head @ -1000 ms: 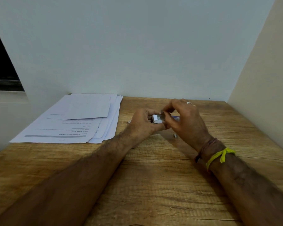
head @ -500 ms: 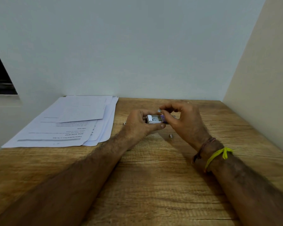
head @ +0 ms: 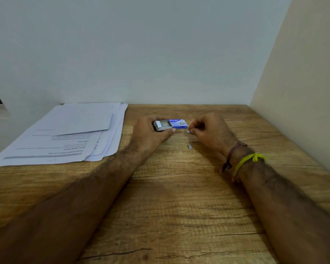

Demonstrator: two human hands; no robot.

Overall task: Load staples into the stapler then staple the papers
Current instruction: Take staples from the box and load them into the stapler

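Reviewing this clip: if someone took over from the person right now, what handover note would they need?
Left hand: holds the staple box, its inner tray slid partly out.
Right hand: pinches a small strip of staples just right of the box.
Another small staple piece lies loose on the table in front of the right hand.
Papers sit stacked at the table's left.
Stapler: not in view.
Done: staples taken from the box.
Left: load the stapler, then staple the papers.

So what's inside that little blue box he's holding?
The blue staple box in the left hand has its white tray slid partly out. A few small dark specks show inside; the sleeve covers the rest.
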